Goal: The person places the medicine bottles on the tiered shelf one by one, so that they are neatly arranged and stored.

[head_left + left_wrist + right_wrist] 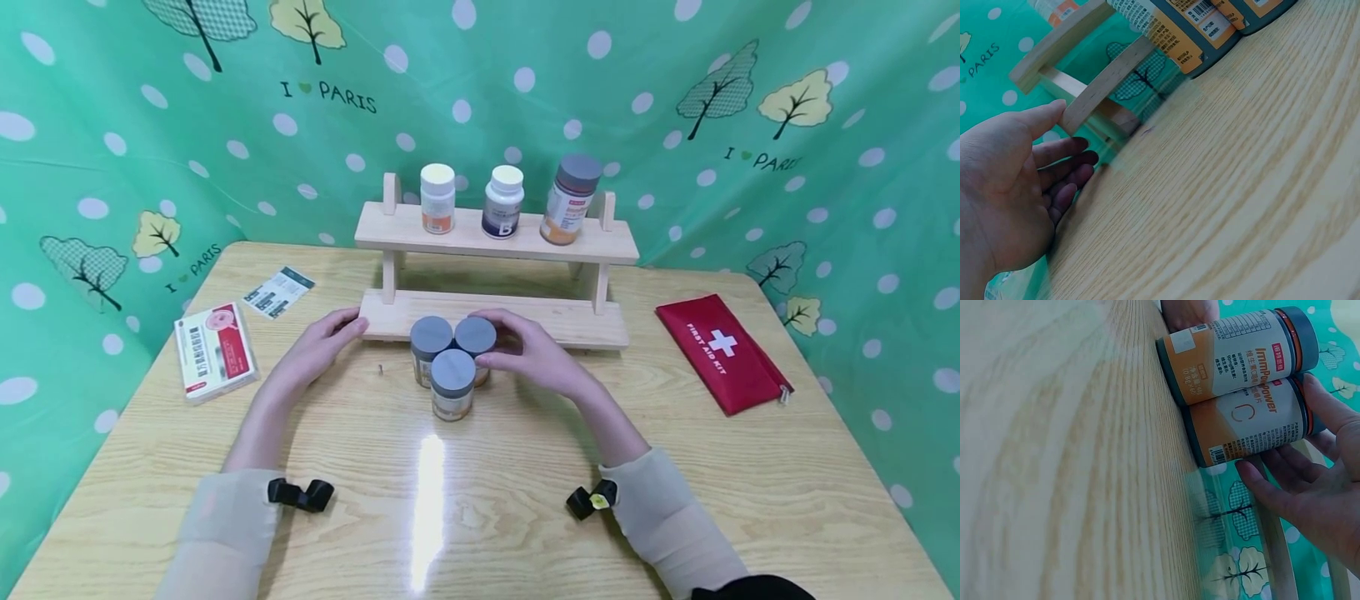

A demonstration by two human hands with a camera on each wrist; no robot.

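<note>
Three jars [452, 383] clustered on counter [525, 517]. Right hand [538, 352]: fingers [499, 361] gripping rear-right jar [476, 333]. Left hand [321, 343]: fingers gripping rack [510, 318] at left.

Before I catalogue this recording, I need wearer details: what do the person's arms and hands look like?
The left sleeve and right sleeve are off-white. Each bears a small black fitting near its end, the right one marked with yellow. The left hand and right hand wear no gloves.

Left sleeve [219, 525]: pale off-white, lower left.
Right sleeve [675, 523]: also pale off-white, lower right.
Left clip [302, 497]: black.
Right clip [582, 502]: black, small yellow mark.
</note>
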